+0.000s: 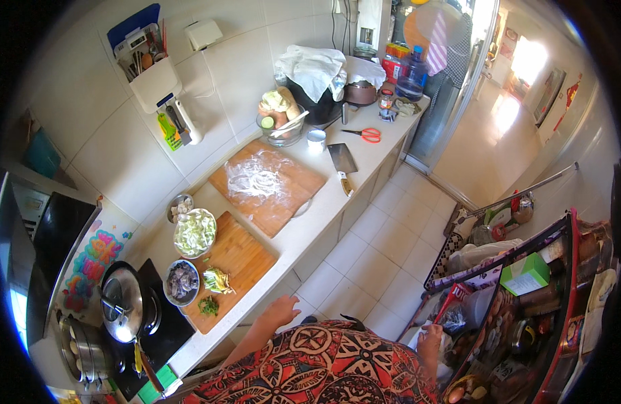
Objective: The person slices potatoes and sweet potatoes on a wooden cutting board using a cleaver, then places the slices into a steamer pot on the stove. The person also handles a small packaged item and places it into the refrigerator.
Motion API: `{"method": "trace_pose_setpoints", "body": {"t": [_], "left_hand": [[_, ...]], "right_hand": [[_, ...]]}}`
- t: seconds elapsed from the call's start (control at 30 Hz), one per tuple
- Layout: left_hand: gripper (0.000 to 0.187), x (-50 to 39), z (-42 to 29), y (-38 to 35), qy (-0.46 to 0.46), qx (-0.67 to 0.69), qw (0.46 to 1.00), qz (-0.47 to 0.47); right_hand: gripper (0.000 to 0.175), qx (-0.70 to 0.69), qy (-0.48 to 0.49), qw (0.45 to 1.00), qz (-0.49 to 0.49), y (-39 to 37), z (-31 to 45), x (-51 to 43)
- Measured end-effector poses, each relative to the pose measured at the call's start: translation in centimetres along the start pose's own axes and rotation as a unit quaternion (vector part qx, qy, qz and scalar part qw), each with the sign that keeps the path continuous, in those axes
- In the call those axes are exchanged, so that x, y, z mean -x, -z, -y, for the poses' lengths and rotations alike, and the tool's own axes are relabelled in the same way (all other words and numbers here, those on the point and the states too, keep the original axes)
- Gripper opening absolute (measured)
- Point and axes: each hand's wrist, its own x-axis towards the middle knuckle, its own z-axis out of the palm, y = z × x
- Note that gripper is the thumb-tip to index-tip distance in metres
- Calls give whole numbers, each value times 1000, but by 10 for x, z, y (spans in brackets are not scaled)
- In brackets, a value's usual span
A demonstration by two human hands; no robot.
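Note:
My left hand (pixel 280 310) hangs in the air by the counter's front edge, fingers loosely bent, with nothing in it. Down at my side, my right hand (pixel 430 339) is beside the storage rack, next to white plastic; whether it grips anything is unclear. Nearest the left hand is a wooden cutting board (pixel 250 257) with a pile of sliced scallion and ginger (pixel 217 281) and some chopped greens (pixel 208 305). A bowl of chopped cabbage (pixel 195 232) and a bowl of dark pieces (pixel 182 283), perhaps wood ear fungus, stand at its left edge.
A second board (pixel 303 184) is dusted with flour (pixel 257 177). Beyond lie a cleaver (pixel 343 160) and red-handled scissors (pixel 368 135). A lidded wok (pixel 122 305) sits on the black cooktop (pixel 169 323) at left. A crowded rack (pixel 497 272) lines the right; floor tiles (pixel 366 252) run between.

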Motion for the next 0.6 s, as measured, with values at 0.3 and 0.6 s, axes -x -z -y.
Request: {"method": "trace_pose_setpoints", "body": {"t": [0.3, 0.6], "left_hand": [[39, 9, 9, -1, 16, -17, 1000, -10], [38, 15, -5, -3, 18, -10, 1000, -18]], "right_hand": [[21, 8, 0, 998, 58, -10, 0, 5], [23, 36, 40, 996, 72, 0, -9, 7]]}}
